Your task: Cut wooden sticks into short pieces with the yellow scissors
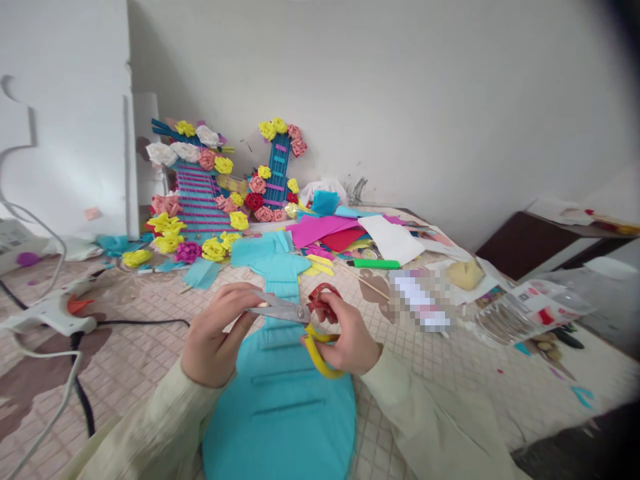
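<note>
Right fingers (334,321) were hooked through the yellow loop of the scissors (285,311), clamped on it! Left fingers (239,298) were pinched together about the blade tips; whether any scrap sat between them, I couldn't tell. The scissors hung just above the tabletop (140,347), between the right hand (350,337) and left hand (215,340), blades nearly closed and pointing left. A red curl (323,300) sat at the right knuckles, either paper or the second loop, too blurred to tell.

By my reckoning those scissors are stiff, light and sharp at the tips: the loops are the safe place to hold, not the steel.

Under both wrists lay a blue guitar cutout (280,413), flat, probably soft and floppy. A glue gun (55,313) rested off to the left. Further back lay coloured sheets (330,230) and a green marker (377,264), with flowered models (200,193) by the wall.
</note>
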`<state>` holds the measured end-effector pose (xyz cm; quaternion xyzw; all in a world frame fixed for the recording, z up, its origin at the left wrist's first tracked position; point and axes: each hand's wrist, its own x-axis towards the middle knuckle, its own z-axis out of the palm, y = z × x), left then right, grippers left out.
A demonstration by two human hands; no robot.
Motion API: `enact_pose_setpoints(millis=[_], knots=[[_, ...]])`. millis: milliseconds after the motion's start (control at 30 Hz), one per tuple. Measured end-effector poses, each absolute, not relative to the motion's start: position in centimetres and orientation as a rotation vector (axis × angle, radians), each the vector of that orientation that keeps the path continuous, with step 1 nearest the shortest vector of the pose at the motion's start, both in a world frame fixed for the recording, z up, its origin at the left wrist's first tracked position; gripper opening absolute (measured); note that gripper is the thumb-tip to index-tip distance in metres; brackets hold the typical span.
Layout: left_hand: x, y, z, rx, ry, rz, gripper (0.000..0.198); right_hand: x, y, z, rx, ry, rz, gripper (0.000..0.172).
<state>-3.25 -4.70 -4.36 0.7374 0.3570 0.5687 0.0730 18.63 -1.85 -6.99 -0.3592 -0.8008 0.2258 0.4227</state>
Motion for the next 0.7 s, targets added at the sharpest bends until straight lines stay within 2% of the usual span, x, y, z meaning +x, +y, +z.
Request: enact_pose_setpoints(millis=[167,367,533,700], knots=[[-3.2,-4.6,-4.2,2.264,1.098,1.742,0.019,18.6,-1.9,-6.6,-0.873,-2.053,0.508,0.029],[-3.4,-4.5,-4.1,2.416,1.142,1.786,0.019,18.7,-1.6,-6.4,-0.834,-2.045,0.348,0.030],[-3.4,-4.4,-3.8,2.459,1.129,1.742,0.015,18.8,-1.3,-6.9,-0.853,-2.021,0.342,0.020],[-3.7,-4.0,-4.4,2.307,1.232,1.633,0.017,19.8,-0.1,-6.6,-1.106,-1.966,0.349,0.028]])
